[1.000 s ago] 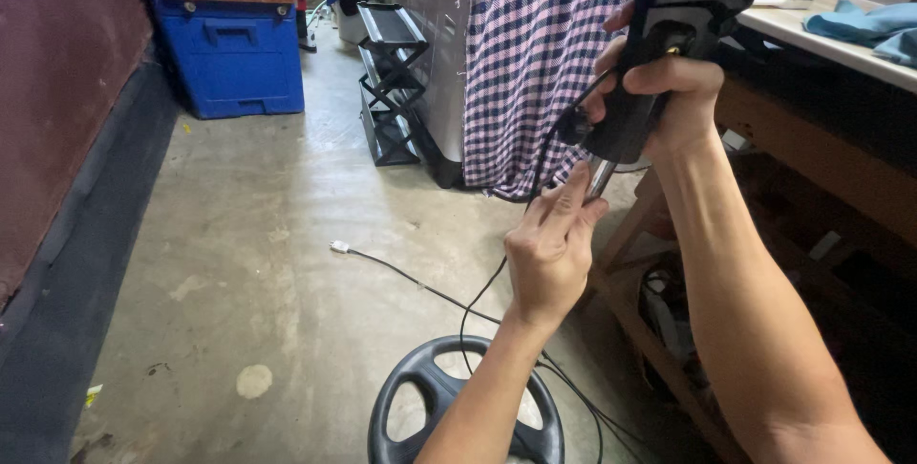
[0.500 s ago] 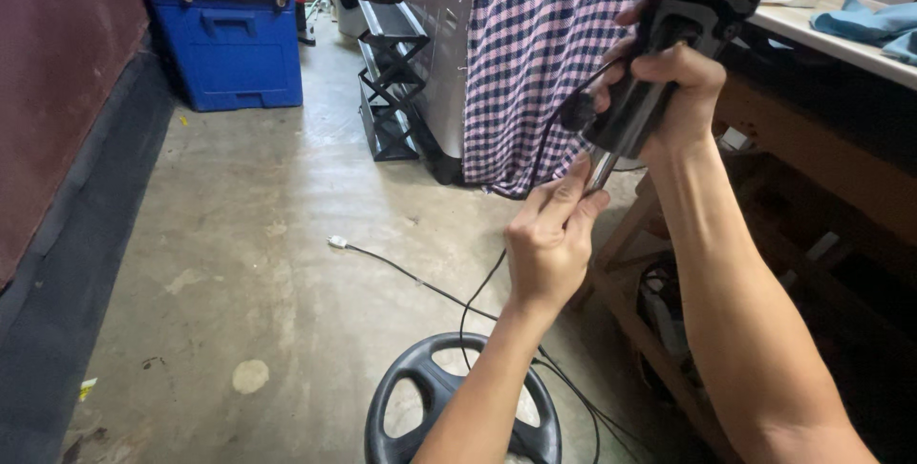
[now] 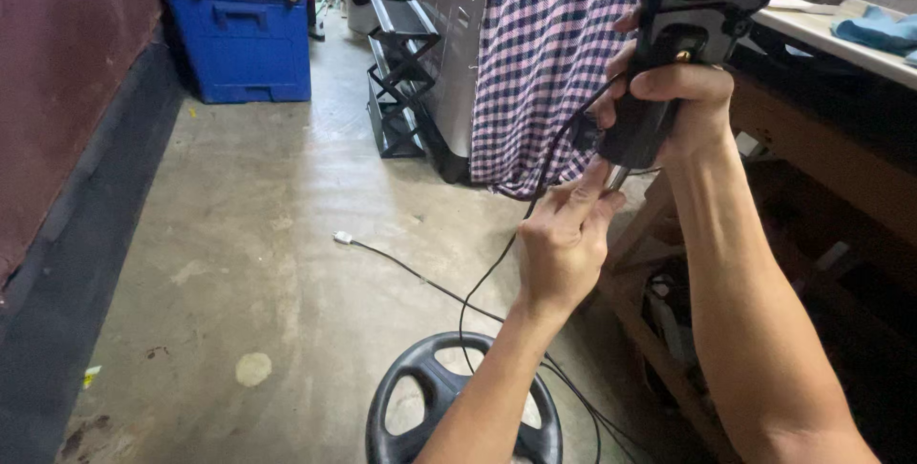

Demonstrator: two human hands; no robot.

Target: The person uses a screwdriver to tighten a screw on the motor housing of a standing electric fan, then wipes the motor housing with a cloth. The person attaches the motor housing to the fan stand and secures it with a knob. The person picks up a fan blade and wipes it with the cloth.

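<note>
Our right hand (image 3: pixel 669 106) is clenched round the black grip handle (image 3: pixel 635 134) up far right; left hand (image 3: pixel 564 244) pinches a small metal plug (image 3: pixel 617 177) just under its base; looks not seated yet; black cable (image 3: pixel 478 282) trails down near the steering wheel (image 3: pixel 411 397).

The place looked like a garage or home workshop. The floor (image 3: pixel 248 235) was bare, stained concrete, with a thin black cable (image 3: pixel 420 278) trailing loose across it. A blue plastic storage box (image 3: pixel 244 39) stood against the far wall, beside a dark red wall panel (image 3: pixel 67 91). A small black folding rack (image 3: pixel 401 82) stood near a metal cabinet draped with a checked cloth (image 3: pixel 544 72). A rough wooden workbench (image 3: pixel 821 168) ran along the right side, with blue rags (image 3: pixel 874 29) lying near its far edge and clutter stowed underneath. A black steering wheel (image 3: pixel 458 407) lay flat on the floor.
</note>
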